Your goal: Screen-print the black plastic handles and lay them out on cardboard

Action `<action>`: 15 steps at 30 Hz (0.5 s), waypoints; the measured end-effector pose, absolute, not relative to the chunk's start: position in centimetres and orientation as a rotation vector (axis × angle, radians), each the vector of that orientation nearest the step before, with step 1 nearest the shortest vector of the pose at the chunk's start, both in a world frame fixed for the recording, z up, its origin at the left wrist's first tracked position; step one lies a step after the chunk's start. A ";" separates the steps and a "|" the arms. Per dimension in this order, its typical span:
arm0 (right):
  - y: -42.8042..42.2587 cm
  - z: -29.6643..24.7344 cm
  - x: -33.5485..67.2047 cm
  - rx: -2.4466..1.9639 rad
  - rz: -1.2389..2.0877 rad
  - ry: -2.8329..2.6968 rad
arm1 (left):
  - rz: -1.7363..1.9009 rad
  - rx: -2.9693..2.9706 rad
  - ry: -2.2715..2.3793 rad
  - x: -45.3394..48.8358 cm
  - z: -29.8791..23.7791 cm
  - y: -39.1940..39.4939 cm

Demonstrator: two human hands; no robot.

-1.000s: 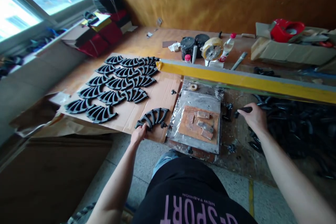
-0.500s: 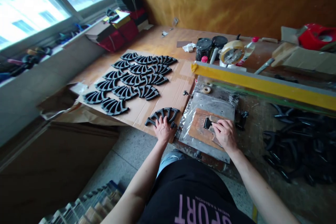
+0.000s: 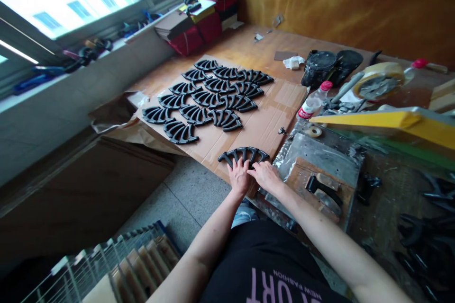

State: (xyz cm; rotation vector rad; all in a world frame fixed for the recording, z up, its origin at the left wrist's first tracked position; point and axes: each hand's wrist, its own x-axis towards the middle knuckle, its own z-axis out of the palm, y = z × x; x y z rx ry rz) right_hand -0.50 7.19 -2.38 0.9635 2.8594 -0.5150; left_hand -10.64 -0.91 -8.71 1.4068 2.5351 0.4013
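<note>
A black fan-shaped ribbed part (image 3: 245,154) lies near the front edge of the cardboard. My left hand (image 3: 239,176) has its fingers over the near side of this part, gripping it. Close beside it, almost touching, my right hand (image 3: 265,175) has bent fingers on the part's near right edge; its fingertips are partly hidden. To the right, a black curved piece with a thick end (image 3: 324,188) rests on a brown board (image 3: 300,173), which sits on a grey metal plate (image 3: 329,156). Several finished-looking black fans (image 3: 223,116) lie in overlapping rows on the cardboard sheet (image 3: 277,104).
A yellow-edged bar (image 3: 384,120) runs along the right, with a bottle (image 3: 313,102), black cans (image 3: 320,66) and a tape roll (image 3: 382,80) behind it. Loose black pieces (image 3: 423,232) are heaped at right. A wire rack (image 3: 106,265) stands low at left.
My right hand has let go of the black curved piece, now on the brown board, and moved left to the fan-shaped part. My left hand stays at that part. The view has swung left.
</note>
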 end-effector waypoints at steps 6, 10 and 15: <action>6.2 -2.2 -3.5 0.720 -0.679 2.801 | 0.356 1.853 2.227 -20.4 -8.7 -1.6; 4.1 -2.4 -4.9 0.573 -0.761 2.814 | 0.208 1.934 2.137 -28.7 -8.0 -1.6; 2.9 -1.9 -3.9 0.456 -0.877 2.870 | 0.113 1.887 2.250 -33.1 -7.9 -1.6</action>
